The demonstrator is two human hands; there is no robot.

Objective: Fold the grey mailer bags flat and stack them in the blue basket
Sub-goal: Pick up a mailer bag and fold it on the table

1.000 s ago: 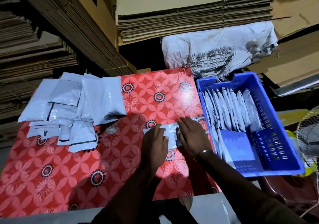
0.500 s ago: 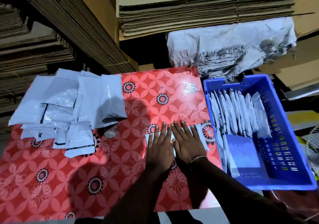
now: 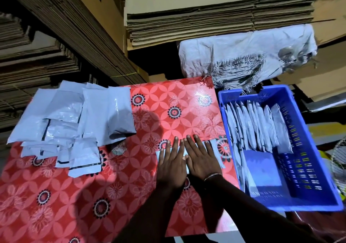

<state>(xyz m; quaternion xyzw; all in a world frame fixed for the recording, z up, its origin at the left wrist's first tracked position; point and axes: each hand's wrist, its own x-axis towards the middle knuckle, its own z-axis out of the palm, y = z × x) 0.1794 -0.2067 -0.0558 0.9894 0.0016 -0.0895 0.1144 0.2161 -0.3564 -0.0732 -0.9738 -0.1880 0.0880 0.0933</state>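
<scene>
Two flat hands, the left hand [image 3: 171,165] and right hand [image 3: 201,160], press a folded mailer bag [image 3: 213,149] near the table's [image 3: 168,96] right edge, beside the blue basket [image 3: 318,167]. Fingers are straight, gripping nothing; sweeping outward should squeeze air out and sharpen the crease.

Red floral-patterned tablecloth [image 3: 149,111], pale grey mailer bags [image 3: 104,115], blue basket [image 3: 318,167], brown cardboard stacks [image 3: 206,17]
</scene>
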